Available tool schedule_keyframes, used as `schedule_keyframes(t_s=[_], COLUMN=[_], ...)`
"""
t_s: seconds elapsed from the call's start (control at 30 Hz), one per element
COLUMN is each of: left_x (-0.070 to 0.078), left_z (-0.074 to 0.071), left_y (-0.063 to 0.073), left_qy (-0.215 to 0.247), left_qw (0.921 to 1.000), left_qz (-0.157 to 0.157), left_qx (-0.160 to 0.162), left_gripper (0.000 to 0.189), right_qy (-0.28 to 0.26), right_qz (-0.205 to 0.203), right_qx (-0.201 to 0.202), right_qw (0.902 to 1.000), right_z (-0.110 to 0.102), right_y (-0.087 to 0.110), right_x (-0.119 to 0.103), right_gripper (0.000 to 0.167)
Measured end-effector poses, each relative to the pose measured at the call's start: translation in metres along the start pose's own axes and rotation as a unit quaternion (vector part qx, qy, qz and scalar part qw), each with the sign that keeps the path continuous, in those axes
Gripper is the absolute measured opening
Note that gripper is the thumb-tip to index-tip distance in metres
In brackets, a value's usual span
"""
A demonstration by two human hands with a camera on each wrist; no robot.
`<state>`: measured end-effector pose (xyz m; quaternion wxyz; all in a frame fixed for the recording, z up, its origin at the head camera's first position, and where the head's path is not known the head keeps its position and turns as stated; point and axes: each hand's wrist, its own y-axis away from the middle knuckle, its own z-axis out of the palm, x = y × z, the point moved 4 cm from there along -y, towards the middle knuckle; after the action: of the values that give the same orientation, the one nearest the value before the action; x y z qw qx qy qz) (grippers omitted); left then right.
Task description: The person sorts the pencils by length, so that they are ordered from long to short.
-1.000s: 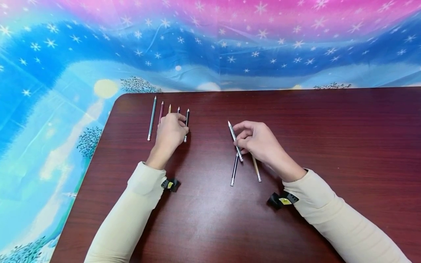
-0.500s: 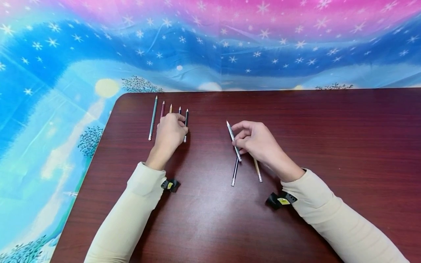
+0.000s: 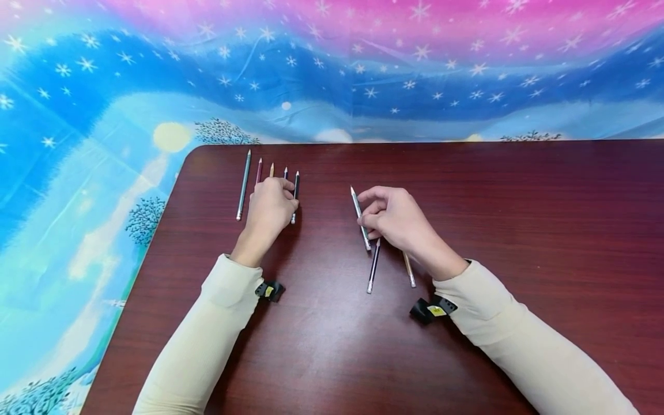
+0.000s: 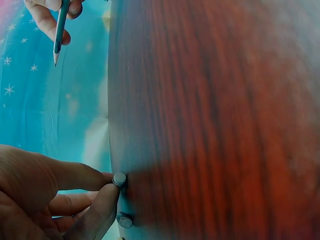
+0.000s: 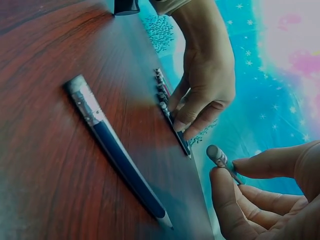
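Observation:
In the head view my left hand (image 3: 270, 214) pinches a black pencil (image 3: 296, 185) between thumb and forefinger, at the right end of a row of pencils lying on the table. The left wrist view shows its eraser end (image 4: 119, 179) between the fingertips. My right hand (image 3: 396, 222) grips a green pencil (image 3: 355, 202) above the table, tip pointing away and eraser towards me. Below that hand lie a dark blue pencil (image 3: 373, 266) and a yellow pencil (image 3: 410, 271), the yellow one partly hidden by the hand.
Left of the black pencil lie a teal pencil (image 3: 244, 184), a red pencil (image 3: 260, 169), a yellow pencil (image 3: 272, 169) and a dark pencil (image 3: 286, 172), some partly covered by the left hand. A patterned cloth (image 3: 290, 69) hangs beyond the brown table (image 3: 519, 202).
My right hand has moved slightly left and away from me with the green pencil, baring more of the dark blue pencil. The left hand keeps its place on the black pencil.

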<state>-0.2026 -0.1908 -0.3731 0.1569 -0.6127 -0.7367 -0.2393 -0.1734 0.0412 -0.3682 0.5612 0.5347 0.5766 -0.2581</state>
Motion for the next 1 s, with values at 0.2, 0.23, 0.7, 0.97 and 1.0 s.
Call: schedule_keyframes(t_s=[0.2, 0.23, 0.7, 0.97, 1.0], left_x=[0.000, 0.001, 0.003, 0.002, 0.001], left_z=[0.000, 0.000, 0.001, 0.001, 0.001], left_y=[-0.001, -0.001, -0.002, -0.001, -0.001], left_qy=[0.000, 0.000, -0.003, 0.004, 0.005], left_qw=[1.0000, 1.0000, 1.0000, 1.0000, 1.0000], left_qz=[-0.002, -0.001, 0.001, 0.000, -0.002], left_qx=[-0.002, -0.002, -0.001, -0.002, -0.004], left_gripper=[0.028, 0.028, 0.028, 0.026, 0.025], right_qy=[-0.001, -0.001, -0.010, -0.008, -0.008], right_qz=[0.000, 0.001, 0.017, 0.012, 0.013], right_qx=[0.000, 0.000, 0.005, 0.013, 0.014], right_qw=[1.0000, 1.0000, 0.9998, 0.9998, 0.9998], right_z=[0.002, 0.003, 0.009, 0.015, 0.015], right_y=[-0.004, -0.005, -0.015, -0.024, -0.024], right_x=[-0.002, -0.001, -0.002, -0.003, -0.003], right_gripper=[0.041, 0.041, 0.039, 0.038, 0.038])
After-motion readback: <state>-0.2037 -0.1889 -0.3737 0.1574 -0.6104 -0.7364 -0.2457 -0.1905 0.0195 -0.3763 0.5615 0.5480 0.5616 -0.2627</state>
